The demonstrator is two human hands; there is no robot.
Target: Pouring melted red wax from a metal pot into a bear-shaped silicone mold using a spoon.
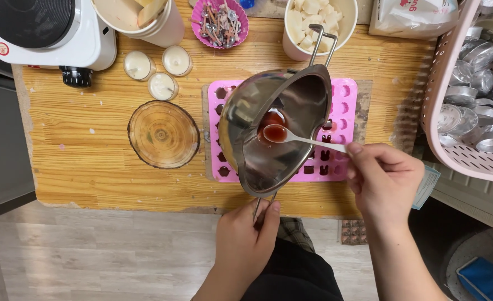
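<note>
Fingers: left hand (245,237) grips pot (277,131) handle | right hand (381,181) pinches spoon (296,136) over mould (341,95)

I see a worn wooden table (90,167) under even light. Pale grey plank flooring (90,262) lies nearer, at the left.

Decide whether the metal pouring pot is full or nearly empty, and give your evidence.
Nearly empty: the metal pouring pot shows bare steel, with only a small red liquid pool around the spoon.
</note>
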